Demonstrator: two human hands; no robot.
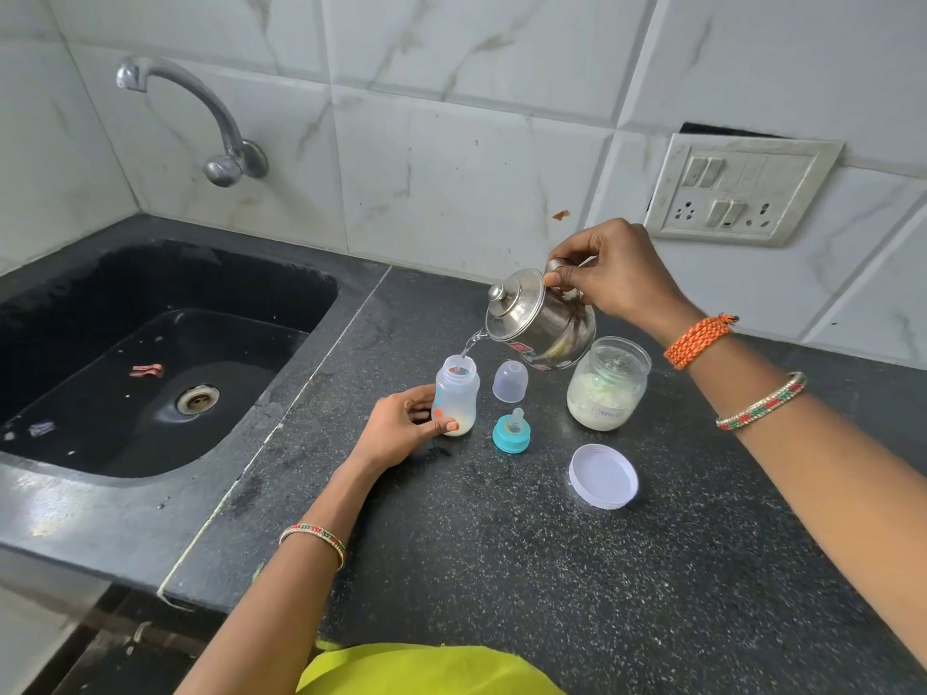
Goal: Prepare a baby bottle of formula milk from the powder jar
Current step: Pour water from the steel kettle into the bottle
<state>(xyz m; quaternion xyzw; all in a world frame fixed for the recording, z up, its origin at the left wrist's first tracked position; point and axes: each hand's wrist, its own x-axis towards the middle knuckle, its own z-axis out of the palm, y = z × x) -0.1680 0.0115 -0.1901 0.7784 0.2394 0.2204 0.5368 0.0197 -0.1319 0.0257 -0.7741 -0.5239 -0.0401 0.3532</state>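
1. Centrally on the dark speckled worktop (pixel 501 569): baby bottle (pixel 455 396), upright, uncapped, pale powder at its base, left hand (pixel 401 428) curled round its lower half, fingers clamped on it.
2. Above and right: steel kettle (pixel 539 318), tilted, thin stream of water (pixel 469 346) falling into the bottle mouth; right hand (pixel 617 273) gripping the kettle handle, fingers closed round it, thumb pressing near the lid.
3. Just beside the bottle: clear dome cap (pixel 510 381); near it, teal ring with teat (pixel 511 432).
4. Partly behind the kettle: powder jar (pixel 607 388), open, label too blurred to read.
5. Nearer the camera: white jar lid (pixel 603 476), lying rim up.
6. Left: black sink (pixel 30 484), scraps on its floor, tap (pixel 200 112) on the tiled wall.
7. Right wall: switchboard (pixel 742 188).
8. Kettle handle mostly hidden by the hand.
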